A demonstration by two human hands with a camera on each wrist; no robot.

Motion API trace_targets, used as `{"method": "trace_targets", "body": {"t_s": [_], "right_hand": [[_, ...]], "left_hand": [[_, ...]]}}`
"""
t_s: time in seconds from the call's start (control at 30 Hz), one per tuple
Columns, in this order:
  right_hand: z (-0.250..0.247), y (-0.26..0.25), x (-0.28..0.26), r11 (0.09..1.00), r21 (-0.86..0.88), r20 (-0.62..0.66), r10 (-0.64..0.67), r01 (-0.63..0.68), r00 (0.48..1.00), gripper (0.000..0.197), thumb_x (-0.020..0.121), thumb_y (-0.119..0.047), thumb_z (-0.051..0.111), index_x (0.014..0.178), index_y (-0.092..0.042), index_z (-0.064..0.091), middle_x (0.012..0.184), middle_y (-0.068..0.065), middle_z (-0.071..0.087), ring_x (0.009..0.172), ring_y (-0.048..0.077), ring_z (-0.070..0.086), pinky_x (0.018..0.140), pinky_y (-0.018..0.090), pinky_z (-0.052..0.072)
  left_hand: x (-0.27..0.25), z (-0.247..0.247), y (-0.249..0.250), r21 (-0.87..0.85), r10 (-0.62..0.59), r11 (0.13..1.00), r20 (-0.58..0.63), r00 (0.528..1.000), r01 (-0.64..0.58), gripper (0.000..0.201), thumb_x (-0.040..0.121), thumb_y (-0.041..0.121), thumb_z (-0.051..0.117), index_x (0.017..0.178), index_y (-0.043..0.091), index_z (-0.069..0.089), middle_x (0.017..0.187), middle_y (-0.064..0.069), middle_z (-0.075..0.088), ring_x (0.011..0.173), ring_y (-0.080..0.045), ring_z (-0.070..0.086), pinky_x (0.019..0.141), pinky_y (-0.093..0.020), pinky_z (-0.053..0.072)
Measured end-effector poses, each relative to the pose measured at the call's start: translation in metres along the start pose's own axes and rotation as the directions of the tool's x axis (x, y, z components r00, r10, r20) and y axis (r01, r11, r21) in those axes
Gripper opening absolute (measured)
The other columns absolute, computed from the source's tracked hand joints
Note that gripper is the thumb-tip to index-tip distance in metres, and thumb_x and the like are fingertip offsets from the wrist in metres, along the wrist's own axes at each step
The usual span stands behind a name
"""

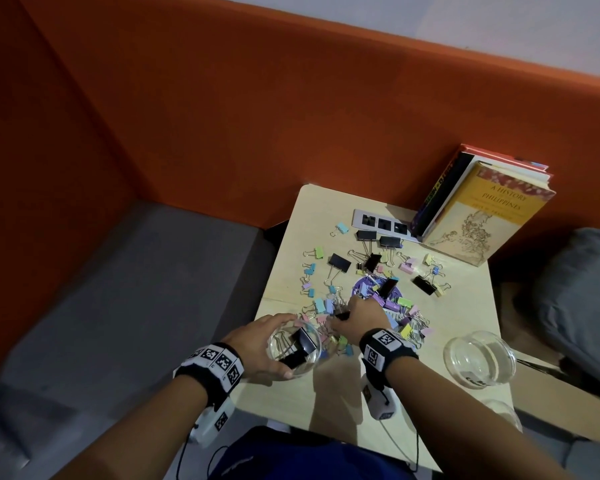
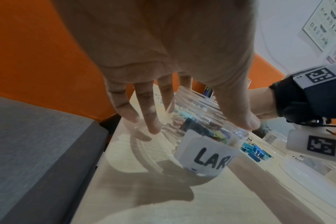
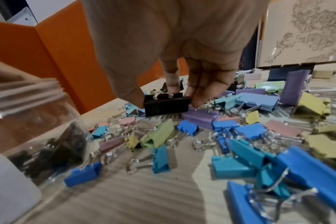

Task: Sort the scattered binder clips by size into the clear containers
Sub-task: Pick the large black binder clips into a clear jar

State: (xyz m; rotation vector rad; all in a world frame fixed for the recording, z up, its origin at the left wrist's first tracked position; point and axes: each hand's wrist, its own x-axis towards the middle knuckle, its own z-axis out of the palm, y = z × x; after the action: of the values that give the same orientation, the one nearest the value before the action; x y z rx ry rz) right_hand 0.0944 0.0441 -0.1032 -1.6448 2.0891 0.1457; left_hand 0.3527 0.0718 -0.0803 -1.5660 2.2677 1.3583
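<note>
My left hand (image 1: pixel 257 344) grips a clear jar (image 1: pixel 294 348) at the table's near left edge; its white label (image 2: pixel 203 157) reads "LAR…". Large black clips (image 1: pixel 300 346) lie inside it. My right hand (image 1: pixel 354 318) pinches a black binder clip (image 3: pixel 166 104) between thumb and fingertips, just above the pile of pastel clips (image 3: pixel 201 133). Several big black clips (image 1: pixel 338 262) and small coloured ones lie scattered over the table's middle. A second clear jar (image 1: pixel 478 356) stands at the right edge with nothing visible in it.
Upright books (image 1: pixel 482 209) lean at the table's back right, with a white socket plate (image 1: pixel 381 221) beside them. A purple disc (image 1: pixel 361 289) lies under the clips. An orange partition (image 1: pixel 222 116) rings the small wooden table (image 1: pixel 340 410); grey cushions flank it.
</note>
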Motion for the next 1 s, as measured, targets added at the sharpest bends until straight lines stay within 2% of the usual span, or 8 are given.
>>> {"method": "trace_targets", "body": {"t_s": [0.1, 0.23, 0.37, 0.5, 0.63, 0.7, 0.9, 1.0], "right_hand": [[-0.011, 0.004, -0.009, 0.99, 0.129, -0.039, -0.056, 0.061, 0.998, 0.043, 0.079, -0.045, 0.069, 0.107, -0.016, 0.055, 0.103, 0.005, 0.046, 0.085, 0.021, 0.052, 0.072, 0.026, 0.042], [-0.023, 0.009, -0.021, 0.932, 0.265, -0.098, -0.229, 0.248, 0.968, 0.049, 0.079, -0.031, 0.073, 0.123, -0.02, 0.056, 0.11, 0.001, 0.049, 0.098, 0.019, 0.053, 0.079, 0.025, 0.042], [-0.036, 0.003, -0.036, 0.83, 0.426, -0.034, -0.382, 0.359, 0.924, 0.052, 0.075, -0.017, 0.079, 0.12, -0.027, 0.056, 0.117, -0.004, 0.055, 0.094, 0.012, 0.06, 0.07, 0.017, 0.049], [-0.039, -0.01, -0.046, 0.818, 0.324, 0.082, -0.525, 0.476, 0.847, 0.05, 0.071, -0.024, 0.079, 0.117, -0.03, 0.061, 0.112, -0.007, 0.059, 0.09, 0.013, 0.061, 0.078, 0.033, 0.056], [-0.035, -0.024, -0.051, 0.786, 0.201, 0.143, -0.614, 0.585, 0.776, 0.055, 0.073, -0.028, 0.079, 0.125, -0.024, 0.061, 0.111, -0.005, 0.062, 0.084, 0.006, 0.054, 0.078, 0.021, 0.046], [-0.031, -0.028, -0.051, 0.782, 0.244, 0.123, -0.611, 0.573, 0.782, 0.054, 0.077, -0.029, 0.078, 0.127, -0.022, 0.06, 0.11, -0.008, 0.061, 0.085, 0.005, 0.054, 0.078, 0.02, 0.045], [-0.028, -0.016, -0.041, 0.829, 0.262, 0.04, -0.521, 0.494, 0.853, 0.025, 0.089, -0.026, 0.065, 0.114, -0.023, 0.065, 0.107, -0.007, 0.064, 0.086, 0.012, 0.063, 0.078, 0.032, 0.054], [-0.03, -0.002, -0.033, 0.874, 0.264, 0.023, -0.429, 0.408, 0.903, 0.018, 0.091, -0.023, 0.062, 0.108, -0.021, 0.068, 0.1, -0.008, 0.067, 0.084, 0.012, 0.063, 0.078, 0.03, 0.054]], "left_hand": [[0.0, 0.0, 0.0, -0.005, 0.003, 1.0, -0.001, 1.0, -0.003, 0.105, 0.061, 0.06, 0.085, 0.145, 0.055, 0.021, 0.15, 0.018, 0.039, 0.126, -0.012, 0.049, 0.103, -0.034, 0.045], [0.0, 0.001, -0.001, -0.004, 0.001, 1.0, 0.002, 1.0, -0.001, 0.106, 0.06, 0.061, 0.084, 0.144, 0.056, 0.021, 0.151, 0.017, 0.038, 0.13, -0.012, 0.046, 0.106, -0.035, 0.044], [-0.001, 0.001, 0.0, 0.009, 0.003, 1.0, -0.002, 1.0, -0.003, 0.105, 0.062, 0.06, 0.084, 0.146, 0.052, 0.022, 0.151, 0.016, 0.039, 0.13, -0.012, 0.047, 0.106, -0.035, 0.044], [0.0, 0.001, 0.0, -0.02, 0.01, 1.0, -0.011, 1.0, -0.01, 0.105, 0.062, 0.056, 0.086, 0.147, 0.051, 0.023, 0.148, 0.019, 0.04, 0.129, -0.01, 0.047, 0.105, -0.032, 0.044], [0.001, 0.001, -0.001, -0.045, 0.004, 0.999, -0.005, 1.0, -0.004, 0.108, 0.058, 0.059, 0.086, 0.145, 0.055, 0.022, 0.148, 0.018, 0.041, 0.133, -0.009, 0.045, 0.107, -0.036, 0.044], [0.001, 0.001, -0.001, -0.045, 0.0, 0.999, -0.005, 1.0, 0.0, 0.107, 0.058, 0.058, 0.086, 0.145, 0.054, 0.023, 0.148, 0.017, 0.042, 0.131, -0.009, 0.046, 0.106, -0.037, 0.044], [0.001, 0.001, 0.001, -0.031, 0.0, 1.0, 0.002, 1.0, 0.0, 0.107, 0.061, 0.058, 0.086, 0.146, 0.052, 0.022, 0.151, 0.015, 0.038, 0.122, -0.014, 0.051, 0.102, -0.035, 0.045], [0.0, 0.001, 0.001, -0.01, 0.005, 1.0, 0.007, 1.0, -0.005, 0.107, 0.063, 0.058, 0.085, 0.148, 0.051, 0.021, 0.152, 0.015, 0.036, 0.124, -0.016, 0.051, 0.101, -0.035, 0.045]]}}
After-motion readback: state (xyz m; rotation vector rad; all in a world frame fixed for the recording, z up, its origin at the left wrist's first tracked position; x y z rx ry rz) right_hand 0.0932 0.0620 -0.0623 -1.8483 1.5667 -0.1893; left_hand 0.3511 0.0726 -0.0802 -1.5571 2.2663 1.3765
